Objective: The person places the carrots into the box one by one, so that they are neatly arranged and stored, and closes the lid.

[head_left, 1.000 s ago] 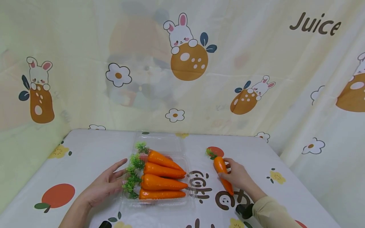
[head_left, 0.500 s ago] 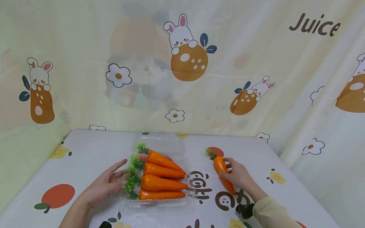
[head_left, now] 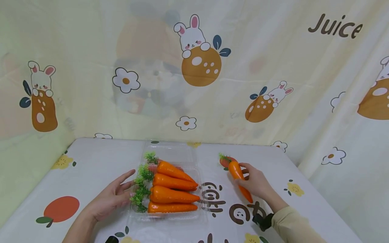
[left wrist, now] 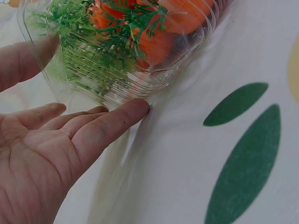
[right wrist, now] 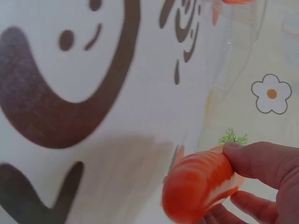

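My right hand [head_left: 254, 181] holds an orange toy carrot [head_left: 235, 170] with a green leafy top, thumb on one side and fingers on the other. In the right wrist view that carrot [right wrist: 196, 186] is tilted, its tip towards the camera. My left hand [head_left: 110, 199] lies at the left side of a clear plastic box [head_left: 170, 216], its fingers extended. From the left wrist, the fingertips [left wrist: 138, 108] appear against the ribbed wall of the box. Several more carrots [head_left: 173, 194] lie side by side in it, leafy tops to the left.
The clear lid [head_left: 171, 152] is folded back behind the box. A white tablecloth [head_left: 100, 165] with printed fruit, flowers and lettering covers the table. A printed curtain [head_left: 152, 101] stands along the back and sides. Black bands show near both wrists.
My right hand has lifted the carrot slightly off the tablecloth, and its tip has shifted a little to the right. The left hand and the box have stayed put.
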`<state>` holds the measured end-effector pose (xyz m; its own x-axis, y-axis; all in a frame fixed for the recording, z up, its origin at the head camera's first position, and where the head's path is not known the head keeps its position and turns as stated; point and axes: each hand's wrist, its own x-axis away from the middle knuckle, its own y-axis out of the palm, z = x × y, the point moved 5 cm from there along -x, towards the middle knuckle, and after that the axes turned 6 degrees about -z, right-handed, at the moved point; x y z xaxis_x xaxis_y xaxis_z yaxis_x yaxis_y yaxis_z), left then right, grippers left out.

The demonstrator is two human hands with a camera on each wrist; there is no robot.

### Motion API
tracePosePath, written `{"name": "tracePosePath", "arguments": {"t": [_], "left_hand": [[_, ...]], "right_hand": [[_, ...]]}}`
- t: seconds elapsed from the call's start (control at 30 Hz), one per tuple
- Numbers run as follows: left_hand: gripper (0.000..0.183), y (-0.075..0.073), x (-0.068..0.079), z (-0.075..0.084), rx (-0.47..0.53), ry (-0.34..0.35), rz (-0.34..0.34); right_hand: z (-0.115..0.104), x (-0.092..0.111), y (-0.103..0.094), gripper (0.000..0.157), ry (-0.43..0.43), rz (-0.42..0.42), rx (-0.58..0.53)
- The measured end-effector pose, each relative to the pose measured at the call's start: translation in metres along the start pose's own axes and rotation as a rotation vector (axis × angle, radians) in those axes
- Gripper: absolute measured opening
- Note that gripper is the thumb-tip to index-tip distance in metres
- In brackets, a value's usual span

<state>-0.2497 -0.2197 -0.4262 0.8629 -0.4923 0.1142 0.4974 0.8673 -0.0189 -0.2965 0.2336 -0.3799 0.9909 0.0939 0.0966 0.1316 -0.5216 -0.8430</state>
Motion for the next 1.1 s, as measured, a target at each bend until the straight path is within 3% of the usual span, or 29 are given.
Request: {"name": "tracePosePath", "arguments": {"t": [0.5,1.1], "left_hand": [[0.088,-0.001,0.001,0.000,-0.015,-0.004,0.000],[0.089,0.000,0.000,-0.001,-0.016,0.008,-0.009]], "right_hand": [[-0.023,0.001,-0.019,0.064,-0.123,0.012,-0.019],[-0.076,0.000,-0.028,0.062,-0.368,-0.012,-0.072]]}}
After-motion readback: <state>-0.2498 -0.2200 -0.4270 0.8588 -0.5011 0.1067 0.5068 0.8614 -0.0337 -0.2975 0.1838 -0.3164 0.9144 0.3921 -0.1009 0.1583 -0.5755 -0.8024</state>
